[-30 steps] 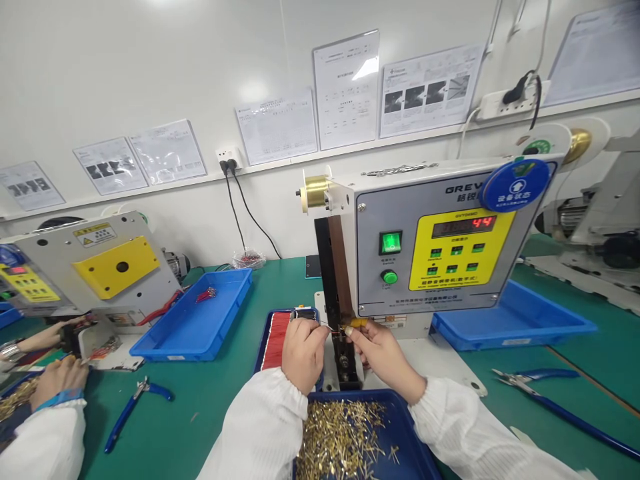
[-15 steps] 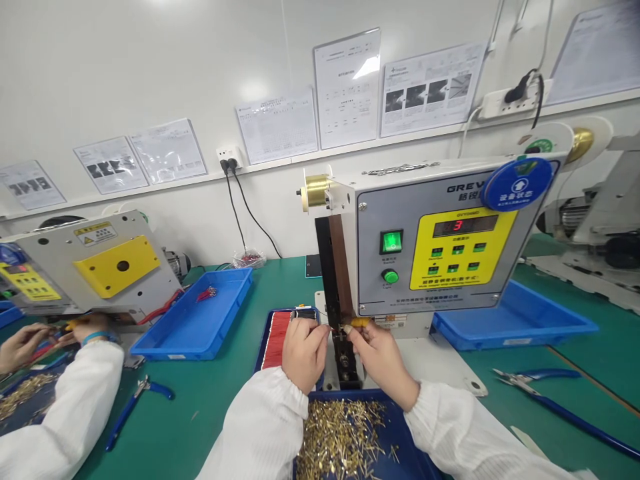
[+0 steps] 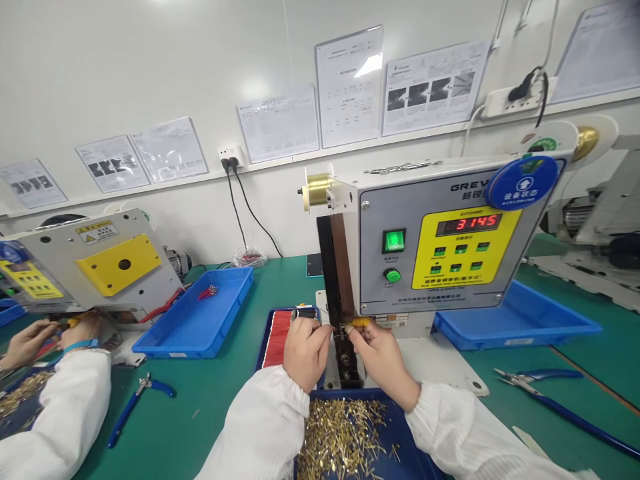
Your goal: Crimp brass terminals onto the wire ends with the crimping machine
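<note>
At the head of the crimping machine [image 3: 437,247], both my hands meet from either side. My left hand [image 3: 307,353] is closed in a pinch left of the machine's dark front column [image 3: 346,360]; what its fingertips hold is too small to make out. From the right, my right hand [image 3: 381,360] pinches at the same spot, a yellow finger cot [image 3: 361,323] on its forefinger. The bit between those fingertips is also hidden. Below lies a dark blue tray [image 3: 407,443] with many gold-coloured metal pins [image 3: 340,433]. Red wires [image 3: 279,340] fill a tray behind my left hand.
Blue-handled cutters [image 3: 535,387] lie at right, another pair [image 3: 135,407] at left. Blue trays [image 3: 200,317] stand left and, as a second tray [image 3: 520,330], behind the machine. A co-worker's hands [image 3: 83,330] work at another machine [image 3: 100,260] on the left.
The machine's red display has gone from one digit to 3145. My hands stay almost where they were. The co-worker's wristbanded hand and sleeve have shifted slightly left.
</note>
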A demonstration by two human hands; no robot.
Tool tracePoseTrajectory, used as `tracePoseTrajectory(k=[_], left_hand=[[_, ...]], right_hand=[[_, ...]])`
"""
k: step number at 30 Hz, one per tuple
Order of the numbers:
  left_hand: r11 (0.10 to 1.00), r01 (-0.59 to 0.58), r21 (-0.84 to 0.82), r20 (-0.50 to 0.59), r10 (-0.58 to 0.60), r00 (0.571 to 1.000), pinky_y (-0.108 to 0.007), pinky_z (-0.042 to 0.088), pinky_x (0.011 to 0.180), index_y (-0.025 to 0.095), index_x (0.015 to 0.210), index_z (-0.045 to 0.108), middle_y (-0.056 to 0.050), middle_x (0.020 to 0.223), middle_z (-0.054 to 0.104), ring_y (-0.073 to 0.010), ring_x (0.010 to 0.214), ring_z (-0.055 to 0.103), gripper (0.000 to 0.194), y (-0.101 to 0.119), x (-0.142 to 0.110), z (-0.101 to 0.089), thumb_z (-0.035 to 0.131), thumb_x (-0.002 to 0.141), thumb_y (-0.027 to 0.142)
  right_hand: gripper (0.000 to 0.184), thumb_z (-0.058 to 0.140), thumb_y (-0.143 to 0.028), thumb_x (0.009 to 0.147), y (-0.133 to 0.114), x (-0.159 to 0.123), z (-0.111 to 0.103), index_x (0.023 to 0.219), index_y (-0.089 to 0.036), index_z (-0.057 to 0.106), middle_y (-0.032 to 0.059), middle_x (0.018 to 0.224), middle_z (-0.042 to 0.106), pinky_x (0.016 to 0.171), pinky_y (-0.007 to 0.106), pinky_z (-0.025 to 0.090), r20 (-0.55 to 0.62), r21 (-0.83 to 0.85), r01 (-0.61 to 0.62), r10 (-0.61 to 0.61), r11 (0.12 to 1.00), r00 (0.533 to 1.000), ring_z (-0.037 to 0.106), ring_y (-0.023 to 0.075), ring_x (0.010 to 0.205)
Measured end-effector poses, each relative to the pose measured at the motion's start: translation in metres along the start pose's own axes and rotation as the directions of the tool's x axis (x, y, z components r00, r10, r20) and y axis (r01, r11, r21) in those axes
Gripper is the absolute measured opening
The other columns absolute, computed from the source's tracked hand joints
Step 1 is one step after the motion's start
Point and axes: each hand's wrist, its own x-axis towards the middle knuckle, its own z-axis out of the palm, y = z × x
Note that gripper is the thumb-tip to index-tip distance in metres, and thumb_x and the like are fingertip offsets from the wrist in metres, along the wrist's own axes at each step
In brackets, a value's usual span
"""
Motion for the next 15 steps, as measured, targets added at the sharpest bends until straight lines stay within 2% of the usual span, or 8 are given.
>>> tracePoseTrajectory(k=[5,9,12,15], left_hand=[[1.000,0.008,0.000,0.002,-0.008,1.000,-0.030,0.043,0.071,0.019,0.094,0.065,-0.006,0.083,0.058,-0.0175,0.081,0.050,0.017,0.001,0.001,-0.002,0.049,0.090,0.016],[1.000,0.007,0.002,0.004,-0.007,1.000,-0.030,0.044,0.071,0.018,0.095,0.064,-0.006,0.084,0.059,-0.0172,0.080,0.051,0.016,0.001,0.002,-0.004,0.049,0.089,0.016],[1.000,0.003,-0.007,-0.002,-0.003,1.000,-0.029,0.045,0.071,0.018,0.094,0.064,-0.006,0.084,0.060,-0.0172,0.080,0.053,0.017,0.000,0.002,-0.005,0.048,0.090,0.016],[1.000,-0.005,-0.028,-0.011,0.004,1.000,-0.030,0.046,0.071,0.018,0.095,0.064,-0.006,0.085,0.060,-0.0173,0.081,0.055,0.018,-0.002,0.001,-0.002,0.047,0.090,0.016]], right_hand=[[0.036,0.051,-0.055,0.082,-0.002,-0.001,0.001,0.076,-0.020,0.058,0.0010,0.056,0.059,0.052,0.028,0.043,0.006,0.002,-0.002,0.002,1.000,1.000,0.056,0.0193,0.055],[0.032,0.051,-0.049,0.083,-0.002,0.002,-0.001,0.068,-0.021,0.054,0.0002,0.053,0.057,0.053,0.029,0.043,0.005,-0.004,-0.013,0.013,1.000,1.000,0.055,0.0181,0.052],[0.027,0.049,-0.043,0.084,0.000,0.008,-0.019,0.068,-0.021,0.052,0.0000,0.052,0.058,0.049,0.029,0.042,0.076,-0.040,-0.063,0.066,0.997,0.995,0.055,0.0176,0.048],[0.020,0.050,-0.038,0.082,0.004,0.012,-0.051,0.073,-0.021,0.055,0.0009,0.058,0.062,0.049,0.029,0.042,0.120,-0.134,-0.075,0.091,0.988,0.989,0.056,0.0182,0.049]])
